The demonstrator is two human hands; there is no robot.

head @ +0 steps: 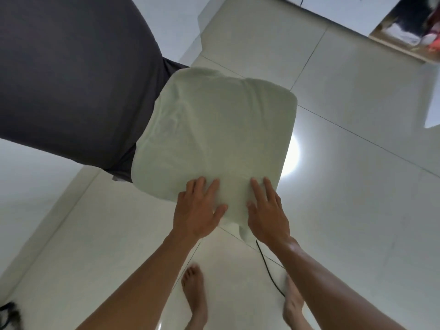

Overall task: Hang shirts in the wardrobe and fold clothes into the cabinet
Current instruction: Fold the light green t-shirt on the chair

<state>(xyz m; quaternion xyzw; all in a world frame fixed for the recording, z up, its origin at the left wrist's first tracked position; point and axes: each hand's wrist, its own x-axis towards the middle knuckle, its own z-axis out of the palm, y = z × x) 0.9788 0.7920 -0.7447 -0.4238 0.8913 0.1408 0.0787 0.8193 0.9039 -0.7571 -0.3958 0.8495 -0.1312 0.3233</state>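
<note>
A folded pale shirt [214, 139] is carried flat beside the grey bed [71, 75], gripped at its near edge by both hands' spread fingers [202, 186], probably to preserve the fold.

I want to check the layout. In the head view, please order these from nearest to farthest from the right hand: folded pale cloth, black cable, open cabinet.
1. Folded pale cloth: under the right hand, touching.
2. Black cable: on the floor just below.
3. Open cabinet: far, top right corner.
</note>
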